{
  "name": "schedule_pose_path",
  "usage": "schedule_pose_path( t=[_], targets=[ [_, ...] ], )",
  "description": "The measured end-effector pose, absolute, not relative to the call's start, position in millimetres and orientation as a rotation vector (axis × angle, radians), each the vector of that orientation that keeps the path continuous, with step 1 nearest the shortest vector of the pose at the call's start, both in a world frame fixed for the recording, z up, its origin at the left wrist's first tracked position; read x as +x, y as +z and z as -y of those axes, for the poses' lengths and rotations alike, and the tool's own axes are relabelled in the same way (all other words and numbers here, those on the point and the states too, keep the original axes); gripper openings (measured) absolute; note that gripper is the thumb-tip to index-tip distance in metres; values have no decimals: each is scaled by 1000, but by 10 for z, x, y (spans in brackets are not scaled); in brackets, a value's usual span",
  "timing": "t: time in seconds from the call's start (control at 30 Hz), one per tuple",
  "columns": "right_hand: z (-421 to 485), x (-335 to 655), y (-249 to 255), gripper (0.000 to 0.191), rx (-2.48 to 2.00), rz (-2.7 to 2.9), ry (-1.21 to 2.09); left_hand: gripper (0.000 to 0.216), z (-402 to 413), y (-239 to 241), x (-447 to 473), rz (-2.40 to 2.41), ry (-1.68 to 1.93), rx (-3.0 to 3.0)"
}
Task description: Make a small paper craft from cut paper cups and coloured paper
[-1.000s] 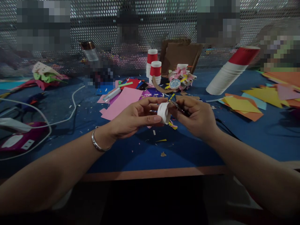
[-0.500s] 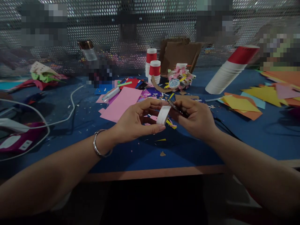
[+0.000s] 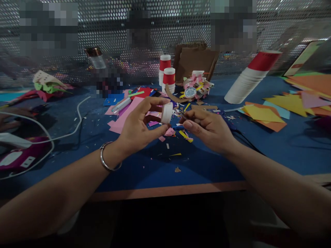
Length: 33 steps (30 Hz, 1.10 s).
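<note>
i see left hand point(image 3: 139, 129) pinching white paper ring point(image 3: 167, 113), right hand point(image 3: 209, 129) curled round scissors point(image 3: 184, 115), tips just beside ring. trimming step, i judge; next cut needs ring steady.

No legible lettering anywhere (round disc point(image 3: 190, 92) perhaps printed)

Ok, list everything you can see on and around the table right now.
white paper ring: one, white, pinched in left fingers
thin dark tool: one, dark, poking out beside ring, mostly hidden
red-and-white paper cups: two upright stacks, centre back; one leaning stack, right
pink paper sheet: one, pink, behind ring
orange and yellow paper sheets: several, right side
brown cardboard: one, brown, against mesh screen
white cable: one, left
blue table: one, scrap-strewn
left hand: silver bangle on wrist
right hand: curled around dark tool
</note>
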State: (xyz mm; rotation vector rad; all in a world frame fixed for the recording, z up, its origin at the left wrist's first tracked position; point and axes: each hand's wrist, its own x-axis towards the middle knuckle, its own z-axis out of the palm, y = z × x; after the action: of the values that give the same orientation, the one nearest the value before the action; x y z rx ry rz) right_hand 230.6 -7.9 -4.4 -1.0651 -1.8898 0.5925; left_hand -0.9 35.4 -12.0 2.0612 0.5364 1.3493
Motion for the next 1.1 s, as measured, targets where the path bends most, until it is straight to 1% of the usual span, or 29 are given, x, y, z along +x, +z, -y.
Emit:
schedule_pose_path(
  t=[0.17, 0.3, 0.63, 1.1],
  targets=[
    [92, 2308, -65, 45, -1045, 1947, 721, 55, -396, -127, -43, -566, 1379, 2201],
    [91, 2298, -65, 45, -1039, 1995, 809, 54, -398, -116, -66, -584, 1385, 2326],
    [91, 2295, -64, 44, -1055, 1982, 833, 51, -398, -94, -102, -542, 1404, 2604],
    [100, 2312, -63, 46, -1112, 2000, 791, 46, -379, -78, -89, -568, 1395, 2600]
  ],
)
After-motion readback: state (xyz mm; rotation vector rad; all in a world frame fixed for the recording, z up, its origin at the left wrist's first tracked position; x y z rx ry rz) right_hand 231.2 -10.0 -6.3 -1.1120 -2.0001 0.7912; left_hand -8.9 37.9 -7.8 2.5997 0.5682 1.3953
